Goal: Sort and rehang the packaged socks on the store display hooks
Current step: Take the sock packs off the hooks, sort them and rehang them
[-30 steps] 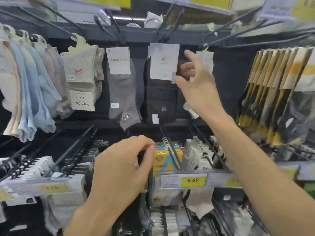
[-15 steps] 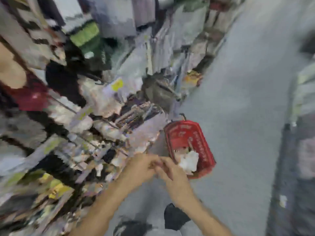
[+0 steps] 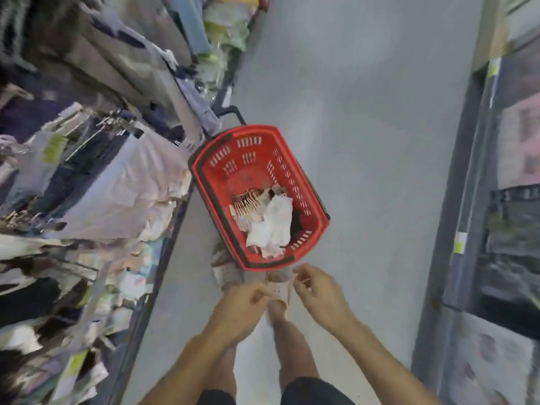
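I am looking down at the aisle floor. A red shopping basket (image 3: pixel 257 159) stands there, holding white sock packages (image 3: pixel 271 226) and a bundle of small hangers (image 3: pixel 247 203). My left hand (image 3: pixel 242 305) and my right hand (image 3: pixel 318 290) hover close together just below the basket's near rim, fingers curled toward each other. Blur hides whether either pinches something small. The sock display (image 3: pixel 87 171) with hooks and hanging packs fills the left side.
My feet in pale sandals (image 3: pixel 279 290) stand right under my hands, beside the basket. The basket's black handle (image 3: pixel 233 114) points toward the display's base. A dark shelf unit (image 3: pixel 496 200) lines the right side. Grey floor (image 3: pixel 365 127) runs between them.
A second ago my right hand reached up to a hanging sock pack and my left gripped a lower hook. Both hands have since dropped together, and my view swung down to the basket.
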The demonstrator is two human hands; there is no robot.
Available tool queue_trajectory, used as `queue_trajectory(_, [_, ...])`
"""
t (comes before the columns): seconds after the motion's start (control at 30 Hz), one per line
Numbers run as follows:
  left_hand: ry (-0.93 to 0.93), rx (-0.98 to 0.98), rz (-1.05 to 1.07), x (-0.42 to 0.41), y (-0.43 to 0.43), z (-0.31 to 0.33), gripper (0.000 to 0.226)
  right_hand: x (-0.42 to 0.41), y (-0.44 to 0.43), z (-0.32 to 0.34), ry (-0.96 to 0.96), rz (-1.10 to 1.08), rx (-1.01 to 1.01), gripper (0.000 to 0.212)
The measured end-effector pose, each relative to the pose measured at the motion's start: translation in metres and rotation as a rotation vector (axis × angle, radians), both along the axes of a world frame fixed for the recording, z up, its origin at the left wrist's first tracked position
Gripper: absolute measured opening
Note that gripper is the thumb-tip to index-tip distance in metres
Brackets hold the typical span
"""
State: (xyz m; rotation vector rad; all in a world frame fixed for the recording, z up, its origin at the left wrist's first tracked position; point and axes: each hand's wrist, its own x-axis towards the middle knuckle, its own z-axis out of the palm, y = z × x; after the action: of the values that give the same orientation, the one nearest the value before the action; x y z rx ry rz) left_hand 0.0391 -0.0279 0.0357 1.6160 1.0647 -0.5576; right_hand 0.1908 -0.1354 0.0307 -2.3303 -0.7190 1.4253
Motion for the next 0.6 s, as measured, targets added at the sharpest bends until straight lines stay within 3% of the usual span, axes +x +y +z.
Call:
queue_trajectory(0.13, [0.076,-0.018,0.042,0.024,0.032,-0.115,0.014,0.029,0.043,-0.140,-0.037,-0.111,-0.080,0.027])
queue_trajectory(0.33, [0.014,0.125,0.032,0.082,0.077,-0.291,0.028,0.040,0.096,-0.322,-0.114,-0.267,-0.160,0.061])
queue_trajectory(0.47, [0.011,0.155,0.053,0.106,0.085,-0.360,0.045,0.037,0.110,-0.383,-0.056,-0.541,-0.181,0.081])
queue_trajectory(0.53, [0.052,0.086,0.084,0.110,0.084,-0.377,0.052,0.034,0.112,-0.394,-0.070,-0.606,-0.167,0.074])
queue_trajectory(0.6, [0.068,-0.013,0.151,0.109,0.080,-0.384,0.056,0.029,0.112,-0.392,-0.138,-0.544,-0.146,0.055])
